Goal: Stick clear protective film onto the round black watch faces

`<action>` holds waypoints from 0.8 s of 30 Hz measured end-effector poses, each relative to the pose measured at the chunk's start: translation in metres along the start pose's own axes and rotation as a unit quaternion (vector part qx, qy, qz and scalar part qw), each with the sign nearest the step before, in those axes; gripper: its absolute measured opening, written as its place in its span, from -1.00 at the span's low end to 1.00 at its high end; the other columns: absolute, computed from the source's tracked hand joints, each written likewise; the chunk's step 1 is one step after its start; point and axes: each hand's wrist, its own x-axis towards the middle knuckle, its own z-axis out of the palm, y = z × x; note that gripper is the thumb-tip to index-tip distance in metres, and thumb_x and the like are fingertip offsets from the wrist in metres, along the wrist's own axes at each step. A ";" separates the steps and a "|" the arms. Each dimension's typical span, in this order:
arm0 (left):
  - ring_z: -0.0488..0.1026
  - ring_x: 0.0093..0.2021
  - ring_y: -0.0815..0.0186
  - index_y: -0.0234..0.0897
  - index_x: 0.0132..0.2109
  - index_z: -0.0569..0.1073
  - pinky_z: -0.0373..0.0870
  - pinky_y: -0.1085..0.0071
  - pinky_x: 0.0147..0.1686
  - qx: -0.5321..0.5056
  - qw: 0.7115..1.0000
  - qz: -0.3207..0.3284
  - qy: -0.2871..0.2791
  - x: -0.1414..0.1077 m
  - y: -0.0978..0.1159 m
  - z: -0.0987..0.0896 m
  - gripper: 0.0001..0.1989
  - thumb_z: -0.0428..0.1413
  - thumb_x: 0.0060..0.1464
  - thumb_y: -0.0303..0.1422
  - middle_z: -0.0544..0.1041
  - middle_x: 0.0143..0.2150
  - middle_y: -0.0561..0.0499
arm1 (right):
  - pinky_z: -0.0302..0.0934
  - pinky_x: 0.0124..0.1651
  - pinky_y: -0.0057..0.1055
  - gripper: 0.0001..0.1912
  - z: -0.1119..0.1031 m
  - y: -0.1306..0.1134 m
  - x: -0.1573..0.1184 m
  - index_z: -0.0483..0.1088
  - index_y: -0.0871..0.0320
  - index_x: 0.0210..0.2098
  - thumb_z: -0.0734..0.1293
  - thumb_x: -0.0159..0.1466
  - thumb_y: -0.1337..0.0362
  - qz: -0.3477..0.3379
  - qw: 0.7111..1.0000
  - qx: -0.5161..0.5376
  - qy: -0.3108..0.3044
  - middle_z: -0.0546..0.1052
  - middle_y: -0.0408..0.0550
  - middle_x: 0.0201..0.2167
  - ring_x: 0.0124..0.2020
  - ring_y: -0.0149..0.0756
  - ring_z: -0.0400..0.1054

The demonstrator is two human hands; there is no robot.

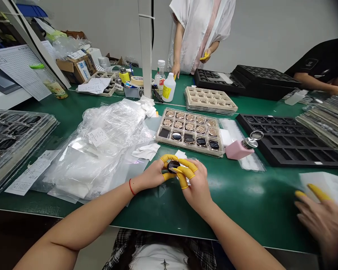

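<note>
1. My left hand (153,175) is in the middle of the frame, a little below the center; its thumb and fingertips are clamped on the left side of 1 black disc (173,165).
2. My right hand (198,182) is just beside it; its fingers are also closed upon this disc, from the right side; both hands wear yellow finger covers (187,171).
3. The disc is held above the green table (231,210), with its dark face visible; it carries pale fine marks, too small for me to read.
4. Behind my hands, at the center of the frame, lies a clear tray (190,132); its front row has dark discs, and its 2 rows behind have gold-colored patterned pieces.
5. Right of this tray stands a pink bottle (239,150) with a metal top; farther right is a black foam tray (291,139).
6. At center left, crumpled plastic bags (112,127) lie in a heap, near my left hand.
7. At the lower right, a co-worker's hand (319,215) is blurred, near a white block (331,183); I cannot tell if they touch.
</note>
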 end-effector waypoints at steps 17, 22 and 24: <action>0.44 -0.15 0.27 -0.24 0.05 0.27 0.38 0.32 -0.10 0.014 1.000 0.002 -0.006 -0.003 0.001 0.002 -0.57 0.15 0.03 -0.40 0.46 -0.13 -0.05 | -0.01 0.11 -0.03 -0.83 0.012 0.007 0.009 0.32 0.12 -0.24 0.16 0.22 0.43 0.007 0.995 -0.082 0.056 0.43 -0.04 -0.33 -0.21 -0.17 0.24; 0.44 -0.15 0.23 -0.26 0.10 0.23 0.38 0.31 -0.13 -0.008 1.000 -0.013 -0.014 -0.003 -0.005 0.003 -0.51 0.17 0.03 -0.35 0.46 -0.11 -0.08 | 0.07 -0.03 -0.12 -0.84 0.011 0.012 0.012 0.34 0.14 -0.28 0.15 0.23 0.40 0.026 0.995 -0.084 0.053 0.41 -0.02 -0.42 -0.27 -0.16 0.20; 0.44 -0.16 0.24 -0.26 0.09 0.23 0.38 0.31 -0.14 -0.022 0.999 -0.019 -0.027 -0.003 -0.009 0.003 -0.50 0.18 0.02 -0.34 0.46 -0.11 -0.09 | 0.06 -0.04 -0.11 -0.82 0.011 0.012 0.013 0.35 0.15 -0.29 0.13 0.24 0.40 0.036 0.994 -0.087 0.048 0.41 -0.01 -0.43 -0.28 -0.16 0.20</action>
